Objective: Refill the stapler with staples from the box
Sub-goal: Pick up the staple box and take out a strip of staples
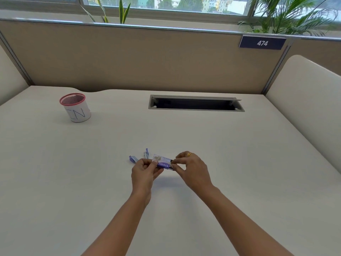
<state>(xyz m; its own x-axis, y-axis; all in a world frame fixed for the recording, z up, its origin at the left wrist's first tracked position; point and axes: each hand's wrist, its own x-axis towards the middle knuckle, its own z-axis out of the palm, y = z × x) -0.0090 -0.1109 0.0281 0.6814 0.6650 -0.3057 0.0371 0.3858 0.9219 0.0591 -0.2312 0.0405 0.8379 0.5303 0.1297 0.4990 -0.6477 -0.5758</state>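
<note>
A pale, cream-coloured surface (pixel 184 137) fills an office cubicle, backed by a beige partition (pixel 147 58) with a dark number plate (pixel 262 43) reading 474. Green plants (pixel 287 15) stand along the window behind it.

The left hand (pixel 144 171) and right hand (pixel 192 169) meet over the near middle of the surface with the staple box (pixel 163 162) between them. The box is small, white and purple, and lies roughly level, held just above the surface. The left fingers (pixel 146 161) are curled round its left end, with the thumb pressed on its top face. The right fingers (pixel 180 160) are drawn together and pinch the box's right end, where a dark edge shows. Whether that edge is an inner tray slid partway out is too small to tell. A gold ring (pixel 189 154) sits on the right hand.

Just beyond the left fingers the purple-blue stapler (pixel 133 159) lies on the surface, untouched by either hand. One part lies low to the left and another slim part rises just behind the box, so it looks hinged open, though the left hand hides where the parts join.

Far beyond the left fingers stands a pink mesh cup (pixel 75 108) wrapped in a white paper label. Well beyond the right fingers a long cable slot (pixel 195 104) is set into the surface, its lid tilted open
</note>
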